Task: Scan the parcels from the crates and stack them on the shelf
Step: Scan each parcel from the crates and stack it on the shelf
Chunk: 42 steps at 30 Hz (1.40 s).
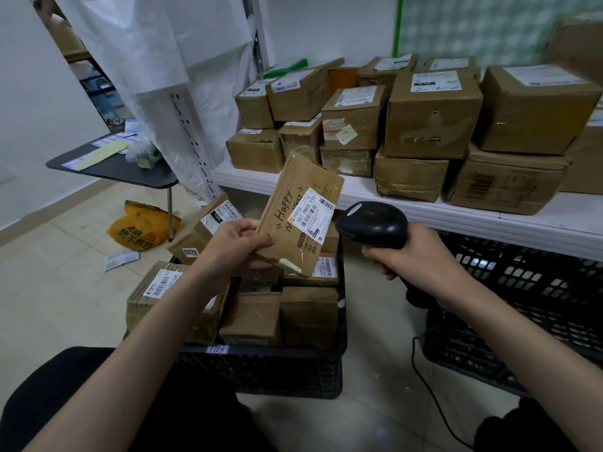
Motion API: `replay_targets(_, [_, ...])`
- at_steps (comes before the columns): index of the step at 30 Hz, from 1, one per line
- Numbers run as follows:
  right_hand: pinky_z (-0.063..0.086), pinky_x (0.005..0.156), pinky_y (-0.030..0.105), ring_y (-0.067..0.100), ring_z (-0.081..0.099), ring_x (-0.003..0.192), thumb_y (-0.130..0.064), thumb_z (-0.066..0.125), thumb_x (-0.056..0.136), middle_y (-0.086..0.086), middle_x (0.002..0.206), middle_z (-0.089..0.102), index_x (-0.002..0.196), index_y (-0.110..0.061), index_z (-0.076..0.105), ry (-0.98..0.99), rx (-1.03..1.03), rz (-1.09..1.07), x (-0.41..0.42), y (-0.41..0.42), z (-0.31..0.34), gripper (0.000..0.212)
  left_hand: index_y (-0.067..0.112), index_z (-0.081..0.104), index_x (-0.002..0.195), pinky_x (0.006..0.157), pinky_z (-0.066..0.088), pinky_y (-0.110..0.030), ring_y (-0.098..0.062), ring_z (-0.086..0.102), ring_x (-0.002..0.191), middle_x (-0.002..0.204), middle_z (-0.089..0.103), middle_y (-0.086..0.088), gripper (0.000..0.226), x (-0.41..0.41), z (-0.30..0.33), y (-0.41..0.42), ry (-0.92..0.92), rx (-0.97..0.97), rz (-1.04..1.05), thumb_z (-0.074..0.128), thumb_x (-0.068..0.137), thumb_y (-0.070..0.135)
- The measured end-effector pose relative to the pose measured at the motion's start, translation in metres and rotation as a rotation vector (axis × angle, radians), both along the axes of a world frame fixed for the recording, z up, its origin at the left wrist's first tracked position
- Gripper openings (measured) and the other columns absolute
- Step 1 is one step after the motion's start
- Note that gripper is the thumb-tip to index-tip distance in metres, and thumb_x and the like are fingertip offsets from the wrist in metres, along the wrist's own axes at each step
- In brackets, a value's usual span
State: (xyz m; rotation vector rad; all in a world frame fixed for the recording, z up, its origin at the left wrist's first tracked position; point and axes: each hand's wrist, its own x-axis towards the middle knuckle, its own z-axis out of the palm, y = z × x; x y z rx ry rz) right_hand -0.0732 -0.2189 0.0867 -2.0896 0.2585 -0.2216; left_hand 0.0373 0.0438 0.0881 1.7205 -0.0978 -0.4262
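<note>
Scan step in hand. Left hand [236, 244] pinches flat kraft parcel [301, 212] by lower corner, label [314, 214] up, above crate [277, 370]. Right hand [414, 256] clenches handheld barcode scanner [373, 223], just right of parcel. Next, likely: aim scanner head at barcode, then lift parcel onto shelf [489, 220] ahead.

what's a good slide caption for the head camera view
Left hand tilts a flat brown parcel toward the black scanner gripped in the right hand, above a parcel-filled crate.
</note>
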Motion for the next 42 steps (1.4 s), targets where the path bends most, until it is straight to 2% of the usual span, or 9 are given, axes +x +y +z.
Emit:
replay_targets(3, [0.044,0.053,0.018,-0.001,0.058,0.051,-0.023,0.08,0.08,-0.012,0.049,0.061,0.07,-0.017,0.065,-0.067,-0.199,0.032,-0.005,-0.003,0.009,0.019,0.001,0.061,0.117,0.071,0.065,-0.033,-0.027,0.076,0.097,0.11,0.076,-0.014,0.027,0.0,-0.004,-0.007,-0.037,0.014,-0.027,0.07,0.092,0.007])
replay_targets(8, [0.04,0.053,0.013,-0.004,0.051,0.053,-0.018,0.081,0.077,-0.016,0.046,0.054,0.059,-0.025,0.052,-0.101,-0.325,0.065,-0.012,-0.007,0.013,0.035,0.001,0.06,0.12,0.074,0.065,-0.035,-0.029,0.076,0.099,0.115,0.073,-0.016,0.028,-0.001,-0.007,-0.02,-0.065,0.035,-0.052,0.068,0.094,0.008])
replay_targets(11, [0.04,0.058,0.012,0.003,0.054,0.063,-0.019,0.081,0.078,-0.015,0.059,0.056,0.07,-0.016,0.063,-0.098,-0.359,0.084,-0.014,-0.01,0.013,0.02,0.001,0.06,0.12,0.073,0.065,-0.033,-0.028,0.076,0.099,0.116,0.073,-0.016,0.028,-0.003,-0.006,-0.027,-0.071,0.033,-0.059,0.067,0.095,0.008])
replay_targets(14, [0.042,0.062,0.017,0.017,0.061,0.076,-0.019,0.08,0.079,-0.004,0.07,0.065,0.084,-0.006,0.07,-0.112,-0.379,0.069,-0.015,-0.014,0.013,0.017,0.002,0.06,0.12,0.069,0.064,-0.029,-0.026,0.076,0.097,0.115,0.073,-0.015,0.025,-0.005,-0.005,-0.032,-0.087,0.034,-0.057,0.066,0.095,0.008])
replay_targets(17, [0.05,0.076,0.035,0.02,0.067,0.089,-0.022,0.079,0.08,0.007,0.087,0.074,0.092,-0.007,0.074,-0.121,-0.373,0.047,-0.016,-0.018,0.013,0.02,0.004,0.061,0.118,0.066,0.062,-0.025,-0.023,0.076,0.094,0.116,0.072,-0.012,0.023,-0.005,-0.005,-0.036,-0.109,0.052,-0.057,0.066,0.096,0.008])
replay_targets(20, [0.052,0.079,0.039,0.021,0.068,0.09,-0.022,0.079,0.081,0.009,0.089,0.075,0.093,-0.006,0.074,-0.117,-0.368,0.042,-0.019,-0.021,0.013,0.021,0.006,0.062,0.119,0.065,0.061,-0.023,-0.022,0.076,0.094,0.117,0.071,-0.011,0.024,-0.006,-0.005,-0.039,-0.118,0.054,-0.06,0.066,0.095,0.009])
replay_targets(31, [0.047,0.076,0.043,0.03,0.069,0.094,-0.022,0.079,0.082,0.015,0.088,0.075,0.092,-0.004,0.073,-0.149,-0.445,0.042,-0.024,-0.027,0.018,0.022,0.009,0.062,0.117,0.062,0.058,-0.021,-0.027,0.073,0.102,0.119,0.071,-0.011,0.023,-0.006,-0.003,-0.049,-0.131,0.069,-0.062,0.069,0.094,0.009])
replay_targets(36, [0.04,0.07,0.037,0.03,0.068,0.089,-0.017,0.079,0.081,0.014,0.08,0.072,0.087,-0.003,0.07,-0.157,-0.417,0.023,-0.026,-0.03,0.021,0.017,0.006,0.061,0.119,0.06,0.057,-0.019,-0.026,0.073,0.098,0.119,0.07,-0.012,0.025,-0.008,-0.001,-0.051,-0.129,0.055,-0.056,0.067,0.094,0.007])
replay_targets(42, [0.051,0.079,0.041,0.026,0.069,0.099,-0.024,0.08,0.082,0.009,0.095,0.077,0.1,-0.01,0.074,-0.179,-0.375,-0.008,-0.026,-0.031,0.026,0.024,0.007,0.061,0.118,0.066,0.063,-0.027,-0.024,0.075,0.096,0.116,0.071,-0.012,0.024,-0.008,0.003,-0.052,-0.135,0.045,-0.043,0.066,0.095,0.006])
